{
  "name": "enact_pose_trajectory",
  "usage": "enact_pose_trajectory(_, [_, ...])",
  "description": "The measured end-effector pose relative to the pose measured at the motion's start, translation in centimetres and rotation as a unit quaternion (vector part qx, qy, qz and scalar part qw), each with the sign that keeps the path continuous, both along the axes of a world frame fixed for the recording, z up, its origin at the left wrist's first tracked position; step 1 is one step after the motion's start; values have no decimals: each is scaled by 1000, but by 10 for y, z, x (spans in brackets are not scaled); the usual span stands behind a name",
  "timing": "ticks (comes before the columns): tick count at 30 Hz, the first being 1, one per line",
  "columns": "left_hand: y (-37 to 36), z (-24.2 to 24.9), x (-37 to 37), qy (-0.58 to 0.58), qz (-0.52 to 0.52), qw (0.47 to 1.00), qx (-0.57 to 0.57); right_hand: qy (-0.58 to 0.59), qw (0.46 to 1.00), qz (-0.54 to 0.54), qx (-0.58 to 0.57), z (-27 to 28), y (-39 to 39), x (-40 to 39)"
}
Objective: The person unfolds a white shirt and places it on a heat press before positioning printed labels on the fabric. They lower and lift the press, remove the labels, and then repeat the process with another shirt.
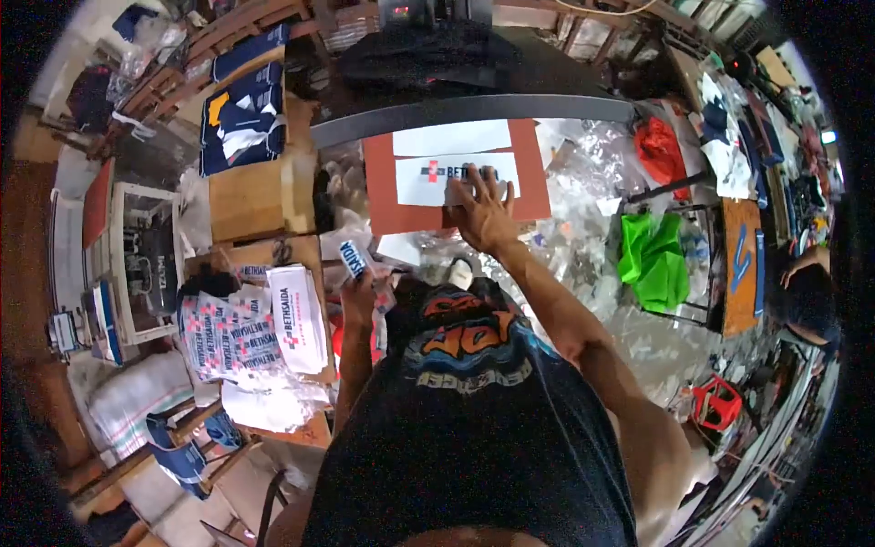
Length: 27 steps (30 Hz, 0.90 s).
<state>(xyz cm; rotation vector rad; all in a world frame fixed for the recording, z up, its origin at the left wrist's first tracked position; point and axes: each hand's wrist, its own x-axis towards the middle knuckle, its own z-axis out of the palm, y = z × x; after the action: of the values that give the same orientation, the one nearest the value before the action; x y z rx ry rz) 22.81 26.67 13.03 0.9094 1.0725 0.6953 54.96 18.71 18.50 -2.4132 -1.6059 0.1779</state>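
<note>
My right hand [483,217] lies with fingers spread on a white piece of fabric or paper [415,189]. That piece sits on a reddish-brown board [383,217] and bears a red cross mark and dark lettering, partly hidden by my fingers. A second white piece [447,138] lies just beyond it on the same board. Low on the left, my left hand [358,290] is closed on a printed strip [351,258] with blue "SAIDA" lettering, which looks like a transfer film. Its fingers are only partly visible.
To the left are a stack of white printed pieces [299,314] and printed transfer sheets [228,333]. Folded navy fabric [241,118] rests on cardboard. A dark machine [424,55] stands ahead. Green cloth [653,260] and red cloth [660,150] are at right; another person [807,292] is at the far right.
</note>
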Motion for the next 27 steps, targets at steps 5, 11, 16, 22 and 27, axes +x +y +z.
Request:
enact_pose_trajectory(5, [12, 2, -13, 143, -120, 982, 23, 25, 999, 13, 29, 14, 0, 5])
enact_pose_trajectory(11, [10, -9, -19, 163, -102, 980, -46, 49, 998, -14, 28, 28, 0, 0])
enact_pose_trajectory(16, [2, 32, 14, 149, -66, 986, 17, 57, 998, -13, 3, 27, 1, -3])
enact_pose_trajectory(22, [18, -8, 14, 67, -55, 996, 32, 43, 999, -31, 10, 23, 2, -5])
enact_pose_trajectory(27, [19, 30, 28, 69, -89, 993, 26, 34, 998, -50, 34, 15, 4, -5])
